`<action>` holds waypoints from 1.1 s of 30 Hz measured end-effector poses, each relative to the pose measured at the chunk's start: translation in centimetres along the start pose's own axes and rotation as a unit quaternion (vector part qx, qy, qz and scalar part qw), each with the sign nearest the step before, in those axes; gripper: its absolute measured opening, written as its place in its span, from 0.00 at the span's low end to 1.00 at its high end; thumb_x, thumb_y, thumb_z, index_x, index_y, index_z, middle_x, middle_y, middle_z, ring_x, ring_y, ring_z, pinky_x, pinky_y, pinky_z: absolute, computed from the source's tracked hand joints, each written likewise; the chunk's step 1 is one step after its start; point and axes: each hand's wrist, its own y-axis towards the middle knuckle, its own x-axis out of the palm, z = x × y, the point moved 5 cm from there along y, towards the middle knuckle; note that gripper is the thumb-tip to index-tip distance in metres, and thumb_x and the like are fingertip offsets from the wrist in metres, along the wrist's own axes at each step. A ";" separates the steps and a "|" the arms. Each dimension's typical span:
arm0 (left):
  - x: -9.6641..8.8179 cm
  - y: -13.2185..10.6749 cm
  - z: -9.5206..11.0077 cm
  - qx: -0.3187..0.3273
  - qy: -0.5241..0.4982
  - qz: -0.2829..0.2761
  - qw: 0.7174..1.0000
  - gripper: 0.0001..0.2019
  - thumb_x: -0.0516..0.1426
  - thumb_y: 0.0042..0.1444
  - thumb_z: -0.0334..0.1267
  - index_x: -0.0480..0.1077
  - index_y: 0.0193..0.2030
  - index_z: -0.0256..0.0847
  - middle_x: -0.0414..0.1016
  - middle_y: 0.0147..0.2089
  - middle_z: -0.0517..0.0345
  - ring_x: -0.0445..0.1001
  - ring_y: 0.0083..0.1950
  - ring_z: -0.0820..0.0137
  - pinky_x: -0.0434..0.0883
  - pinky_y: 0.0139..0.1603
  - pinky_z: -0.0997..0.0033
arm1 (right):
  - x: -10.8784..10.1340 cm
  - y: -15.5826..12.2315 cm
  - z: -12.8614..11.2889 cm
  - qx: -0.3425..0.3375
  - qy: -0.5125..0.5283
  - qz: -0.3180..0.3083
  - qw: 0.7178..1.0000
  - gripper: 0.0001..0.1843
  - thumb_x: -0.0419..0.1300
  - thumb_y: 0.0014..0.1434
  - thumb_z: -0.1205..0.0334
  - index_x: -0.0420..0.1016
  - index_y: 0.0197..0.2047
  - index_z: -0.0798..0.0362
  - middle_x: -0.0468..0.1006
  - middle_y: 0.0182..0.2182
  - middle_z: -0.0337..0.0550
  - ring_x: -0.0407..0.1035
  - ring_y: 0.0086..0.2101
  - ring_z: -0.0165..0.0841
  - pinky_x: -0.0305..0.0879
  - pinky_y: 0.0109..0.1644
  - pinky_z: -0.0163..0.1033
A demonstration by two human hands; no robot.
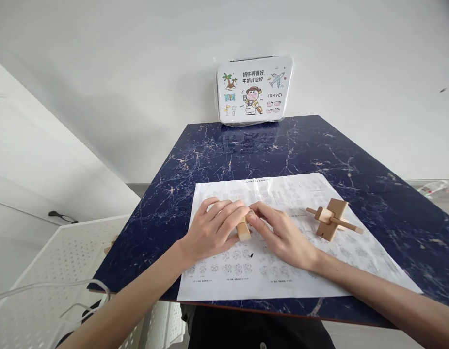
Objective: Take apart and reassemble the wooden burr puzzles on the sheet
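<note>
My left hand (213,228) and my right hand (279,235) meet over a small wooden puzzle piece (243,230) that lies on a printed instruction sheet (282,276). Fingers of both hands curl over and press on the piece, hiding most of it; only its near end shows. To the right on the sheet stands a second wooden puzzle (331,219), a block with a round dowel through it, untouched.
The sheet lies on a dark blue marble-pattern table (246,150). A wrapped box with cartoon travel pictures (254,90) leans against the white wall at the table's far edge. A white perforated bin (64,271) stands at the lower left, with a clear tube across it.
</note>
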 end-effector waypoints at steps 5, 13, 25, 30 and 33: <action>0.1 0.0 -0.4 -0.038 -0.063 -0.008 0.997 0.26 0.63 0.68 0.42 0.63 0.68 0.39 0.84 0.55 0.43 0.84 0.53 0.57 0.72 0.56 0.56 | -0.2 -0.2 -0.1 -0.062 -0.049 0.029 0.996 0.08 0.51 0.78 0.59 0.68 0.47 0.50 0.76 0.34 0.40 0.70 0.31 0.33 0.68 0.36 0.38; 0.0 0.3 -0.7 -0.083 -0.124 -0.017 0.989 0.27 0.67 0.64 0.48 0.66 0.64 0.39 0.84 0.53 0.44 0.84 0.51 0.56 0.70 0.57 0.54 | -0.2 -0.3 -0.2 -0.123 -0.134 0.041 0.983 0.07 0.50 0.78 0.61 0.67 0.48 0.51 0.75 0.35 0.43 0.69 0.33 0.36 0.68 0.37 0.40; 0.3 -0.2 -0.8 -0.077 -0.120 -0.019 0.990 0.28 0.67 0.65 0.48 0.65 0.65 0.40 0.84 0.54 0.45 0.83 0.51 0.57 0.72 0.55 0.55 | 0.0 -0.1 0.4 -0.044 -0.060 0.025 0.997 0.10 0.51 0.79 0.57 0.69 0.46 0.50 0.76 0.34 0.40 0.69 0.30 0.33 0.67 0.36 0.39; 0.3 -0.2 -0.3 -0.029 -0.047 -0.013 0.998 0.24 0.64 0.68 0.41 0.64 0.66 0.38 0.85 0.54 0.45 0.83 0.53 0.57 0.71 0.58 0.55 | 0.0 0.0 0.2 -0.004 -0.019 0.021 1.000 0.14 0.50 0.79 0.55 0.69 0.41 0.50 0.75 0.31 0.38 0.69 0.29 0.32 0.67 0.36 0.39; 0.2 -0.1 -0.2 -0.011 -0.025 -0.015 0.999 0.25 0.64 0.68 0.38 0.64 0.67 0.38 0.85 0.55 0.46 0.83 0.53 0.57 0.70 0.58 0.55 | 0.0 0.0 0.2 -0.010 -0.018 0.023 1.000 0.13 0.51 0.78 0.55 0.69 0.41 0.50 0.77 0.32 0.40 0.71 0.31 0.33 0.69 0.36 0.39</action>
